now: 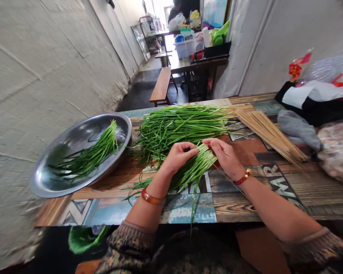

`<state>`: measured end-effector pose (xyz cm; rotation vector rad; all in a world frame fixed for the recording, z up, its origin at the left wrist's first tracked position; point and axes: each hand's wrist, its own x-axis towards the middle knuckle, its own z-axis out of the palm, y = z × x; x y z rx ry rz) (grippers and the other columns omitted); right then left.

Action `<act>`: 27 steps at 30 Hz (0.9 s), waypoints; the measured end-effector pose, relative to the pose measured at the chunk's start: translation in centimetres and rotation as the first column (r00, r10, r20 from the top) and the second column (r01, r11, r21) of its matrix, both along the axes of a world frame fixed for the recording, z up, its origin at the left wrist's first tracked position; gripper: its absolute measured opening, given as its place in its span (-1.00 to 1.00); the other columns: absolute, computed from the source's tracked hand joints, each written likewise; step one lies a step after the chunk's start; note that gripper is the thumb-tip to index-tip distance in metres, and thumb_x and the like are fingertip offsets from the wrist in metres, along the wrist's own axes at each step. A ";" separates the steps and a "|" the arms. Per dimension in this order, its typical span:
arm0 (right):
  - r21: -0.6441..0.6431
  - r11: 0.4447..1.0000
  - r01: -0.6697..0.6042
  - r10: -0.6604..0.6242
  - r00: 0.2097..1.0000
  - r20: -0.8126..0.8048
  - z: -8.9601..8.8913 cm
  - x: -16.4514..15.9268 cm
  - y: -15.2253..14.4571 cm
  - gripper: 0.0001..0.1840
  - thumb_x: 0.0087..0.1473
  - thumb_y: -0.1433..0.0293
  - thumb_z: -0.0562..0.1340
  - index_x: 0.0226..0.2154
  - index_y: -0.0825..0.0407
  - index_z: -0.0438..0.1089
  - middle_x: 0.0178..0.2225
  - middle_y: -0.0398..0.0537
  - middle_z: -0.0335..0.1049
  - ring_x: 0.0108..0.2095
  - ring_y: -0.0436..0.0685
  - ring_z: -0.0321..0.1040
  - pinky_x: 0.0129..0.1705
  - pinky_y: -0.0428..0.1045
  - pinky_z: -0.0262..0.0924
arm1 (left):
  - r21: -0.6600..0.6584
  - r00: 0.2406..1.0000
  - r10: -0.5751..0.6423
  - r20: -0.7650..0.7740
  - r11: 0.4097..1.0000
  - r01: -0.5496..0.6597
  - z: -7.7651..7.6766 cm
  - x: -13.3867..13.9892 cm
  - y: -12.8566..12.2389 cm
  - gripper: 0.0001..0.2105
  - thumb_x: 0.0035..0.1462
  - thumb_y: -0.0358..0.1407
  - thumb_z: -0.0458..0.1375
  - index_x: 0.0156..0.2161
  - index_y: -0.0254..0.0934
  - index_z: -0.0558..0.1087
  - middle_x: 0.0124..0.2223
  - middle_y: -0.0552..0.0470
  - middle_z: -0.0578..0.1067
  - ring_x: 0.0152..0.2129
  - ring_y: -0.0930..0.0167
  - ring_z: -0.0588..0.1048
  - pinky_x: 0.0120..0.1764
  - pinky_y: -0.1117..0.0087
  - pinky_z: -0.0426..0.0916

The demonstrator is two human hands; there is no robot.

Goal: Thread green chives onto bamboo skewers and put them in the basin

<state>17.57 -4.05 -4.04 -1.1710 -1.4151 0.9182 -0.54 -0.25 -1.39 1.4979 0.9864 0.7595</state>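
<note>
A bunch of garlic chives [194,169] lies tilted between my hands, its pale cut ends up and its green leaves trailing down to the left. My left hand [179,156] pinches the bunch near those ends, thumb against the forefinger side. At the other side of the same ends, my right hand [225,156] has its fingers closed on the stalks. A thin wooden skewer [231,180] sticks out from the bunch below my right hand; its other end is hidden. Just behind my hands is a large pile of loose garlic chives [183,123].
At left, a metal basin [125,129] holds another chive bunch [95,152]. Many bamboo skewers [270,135] lie at right, beside a grey bag [297,127] and a filled clear plastic bag [338,150]. Beyond the table [246,207] stand a wooden bench [161,84] and another table with bins [188,47].
</note>
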 end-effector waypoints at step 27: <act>-0.078 0.978 -0.194 0.193 0.981 -0.027 0.7 2.3 1.0 -0.59 0.20 0.13 0.05 -0.16 0.08 0.42 -0.27 0.01 0.50 -0.40 0.04 0.44 -0.39 -0.08 0.29 | -0.197 0.952 0.220 0.212 0.964 -0.179 1.8 -0.6 2.6 -0.76 -0.24 -0.26 0.40 -0.46 -0.35 0.49 -0.53 0.14 0.46 -0.61 0.58 0.35 -0.47 0.53 0.22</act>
